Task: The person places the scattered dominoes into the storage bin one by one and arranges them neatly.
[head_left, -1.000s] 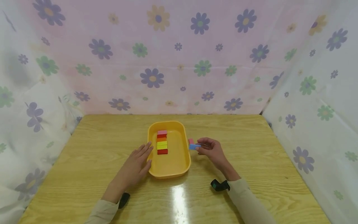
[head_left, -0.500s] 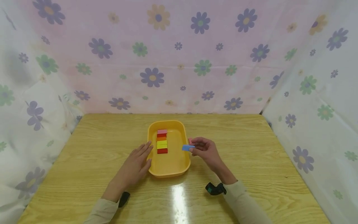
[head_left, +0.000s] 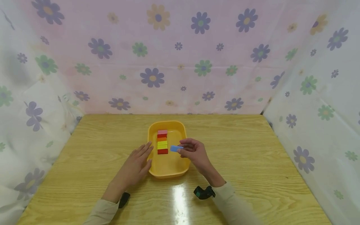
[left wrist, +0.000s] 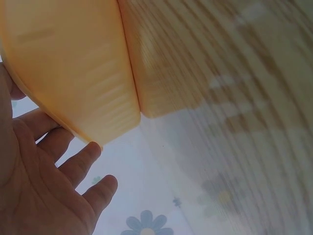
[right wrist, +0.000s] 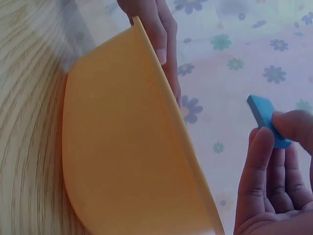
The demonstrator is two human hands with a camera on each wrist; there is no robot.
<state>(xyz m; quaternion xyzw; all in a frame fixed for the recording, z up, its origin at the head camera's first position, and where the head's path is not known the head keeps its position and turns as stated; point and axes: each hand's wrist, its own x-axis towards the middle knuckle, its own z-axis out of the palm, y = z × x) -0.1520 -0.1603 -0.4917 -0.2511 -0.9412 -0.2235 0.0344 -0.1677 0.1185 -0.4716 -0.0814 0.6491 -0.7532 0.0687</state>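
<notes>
A small flat blue block (head_left: 176, 148) is pinched between the thumb and fingers of my right hand (head_left: 197, 155), above the yellow tray (head_left: 168, 172). The right wrist view shows the same blue block (right wrist: 268, 120) held up beyond the tray's rim. My left hand (head_left: 135, 167) rests at the tray's left rim with its fingers extended, and in the left wrist view its fingertips (left wrist: 92, 149) lie along the rim. Inside the tray a row of blocks runs front to back: a pink block (head_left: 162, 132), red, orange and yellow ones, and a red block (head_left: 162, 151) nearest me.
The wooden table (head_left: 242, 150) carries the tray near its middle. A flowered curtain (head_left: 180, 56) closes off the back and both sides. Each wrist wears a black camera mount, such as the one (head_left: 203, 192) below my right hand.
My right hand has carried the blue block leftward from beside the tray, past its right rim, to over its inside. The pink block outside the tray is now hidden. My left hand stays put.
</notes>
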